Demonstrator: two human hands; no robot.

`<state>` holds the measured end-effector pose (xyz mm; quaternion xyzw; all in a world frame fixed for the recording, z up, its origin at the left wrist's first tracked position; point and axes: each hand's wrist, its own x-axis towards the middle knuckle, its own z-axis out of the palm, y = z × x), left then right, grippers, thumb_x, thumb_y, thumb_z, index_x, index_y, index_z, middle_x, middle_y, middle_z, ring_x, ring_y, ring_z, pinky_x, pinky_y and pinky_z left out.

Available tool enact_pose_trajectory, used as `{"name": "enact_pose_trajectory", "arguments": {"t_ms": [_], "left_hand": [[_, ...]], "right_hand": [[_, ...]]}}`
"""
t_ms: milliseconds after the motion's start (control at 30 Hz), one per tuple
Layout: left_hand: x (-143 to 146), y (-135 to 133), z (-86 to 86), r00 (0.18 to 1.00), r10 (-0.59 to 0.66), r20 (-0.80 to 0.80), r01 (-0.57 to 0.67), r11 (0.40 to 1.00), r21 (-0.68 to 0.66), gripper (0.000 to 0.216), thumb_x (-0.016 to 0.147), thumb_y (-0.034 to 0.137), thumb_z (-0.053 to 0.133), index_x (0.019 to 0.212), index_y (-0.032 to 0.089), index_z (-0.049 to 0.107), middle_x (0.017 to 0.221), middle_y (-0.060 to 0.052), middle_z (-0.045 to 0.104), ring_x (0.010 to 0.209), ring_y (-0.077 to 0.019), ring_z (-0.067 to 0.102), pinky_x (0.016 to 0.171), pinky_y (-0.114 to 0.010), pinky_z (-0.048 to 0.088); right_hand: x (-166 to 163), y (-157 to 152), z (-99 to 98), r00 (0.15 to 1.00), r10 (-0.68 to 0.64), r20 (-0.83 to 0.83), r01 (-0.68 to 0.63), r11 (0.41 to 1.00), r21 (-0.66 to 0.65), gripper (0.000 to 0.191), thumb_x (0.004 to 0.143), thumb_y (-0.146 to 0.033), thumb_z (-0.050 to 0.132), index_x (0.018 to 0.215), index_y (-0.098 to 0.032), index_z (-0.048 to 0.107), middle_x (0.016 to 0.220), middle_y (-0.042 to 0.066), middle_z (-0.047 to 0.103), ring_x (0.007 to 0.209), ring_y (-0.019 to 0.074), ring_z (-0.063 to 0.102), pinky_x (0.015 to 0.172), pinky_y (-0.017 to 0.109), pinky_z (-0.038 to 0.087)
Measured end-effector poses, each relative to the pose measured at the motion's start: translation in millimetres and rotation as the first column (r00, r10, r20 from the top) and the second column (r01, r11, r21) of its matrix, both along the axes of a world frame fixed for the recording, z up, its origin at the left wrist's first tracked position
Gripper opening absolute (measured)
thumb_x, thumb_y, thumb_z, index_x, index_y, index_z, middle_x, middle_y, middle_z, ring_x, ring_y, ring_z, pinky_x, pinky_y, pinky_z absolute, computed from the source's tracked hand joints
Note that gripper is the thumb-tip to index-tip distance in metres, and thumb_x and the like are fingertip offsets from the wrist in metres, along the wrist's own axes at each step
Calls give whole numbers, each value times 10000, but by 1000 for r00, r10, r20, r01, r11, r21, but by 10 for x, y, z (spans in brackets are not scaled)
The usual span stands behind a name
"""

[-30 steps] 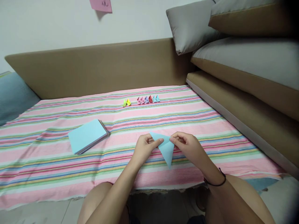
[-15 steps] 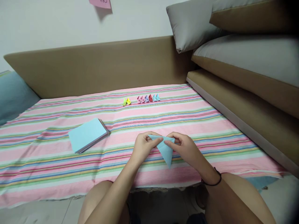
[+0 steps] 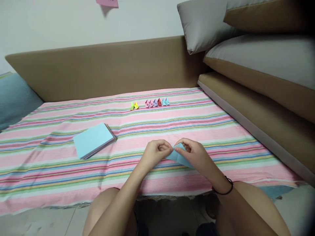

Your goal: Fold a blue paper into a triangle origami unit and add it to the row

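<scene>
A light blue folded paper is held just above the striped cloth, close to its front edge. My left hand pinches the paper's upper left corner between thumb and forefinger. On the other side, my right hand grips it with the thumb in front and covers part of its right side. The two thumbs almost meet at the paper's top. To the left lies a stack of paper sheets with a light blue sheet on top.
Beyond my hands stand small folded paper figures in a row: a yellow pair, and several pink, purple, red and blue ones. A brown backrest runs behind. Grey-brown cushions are piled on the right; a blue pillow sits left.
The paper has turned in my hands: its point, which hung down toward me, now slants to the lower right. My left fingers have moved nearer to the right ones.
</scene>
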<state>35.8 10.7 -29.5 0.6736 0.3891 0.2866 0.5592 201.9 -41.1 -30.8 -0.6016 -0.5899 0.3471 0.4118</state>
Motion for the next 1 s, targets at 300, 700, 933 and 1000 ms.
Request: {"name": "enact_pose_trajectory", "arguments": {"t_ms": [300, 700, 933, 1000], "left_hand": [[4, -10, 1, 1000, -11, -17, 11, 1000, 15, 183, 720, 305, 619, 706, 123, 620, 541, 37, 478, 487, -66, 385, 473, -187, 292], [-37, -10, 36, 998, -25, -65, 26, 1000, 5, 117, 717, 228, 578, 697, 118, 611, 484, 58, 434, 447, -53, 380, 453, -176, 289], [-53, 1, 72, 1000, 0, -12, -2, 993, -121, 123, 725, 256, 612, 725, 132, 606, 578, -31, 665, 602, -156, 656, 593, -236, 492], [-65, 9, 86, 1000, 7, -12, -9, 992, -122, 121, 727, 253, 609, 731, 133, 606, 634, -55, 695, 629, -165, 668, 607, -247, 508]], "right_hand": [[-16, 1, -14, 994, 9, -106, -10, 1000, -8, 142, 790, -315, 572, 732, -190, 608, 653, 0, 589, 636, 151, 543, 590, 263, 412], [30, -3, 21, 992, -95, -86, 101, 993, 62, 139, 794, -305, 574, 715, -193, 596, 660, -1, 590, 636, 150, 550, 587, 257, 417], [167, 19, 26, 970, -213, -119, 226, 968, 105, 169, 788, -352, 580, 752, -186, 587, 701, 22, 596, 659, 166, 555, 585, 268, 425], [173, 25, 21, 964, -225, -144, 240, 966, 99, 178, 788, -363, 580, 776, -186, 591, 710, 25, 595, 658, 166, 553, 589, 272, 427]]}}
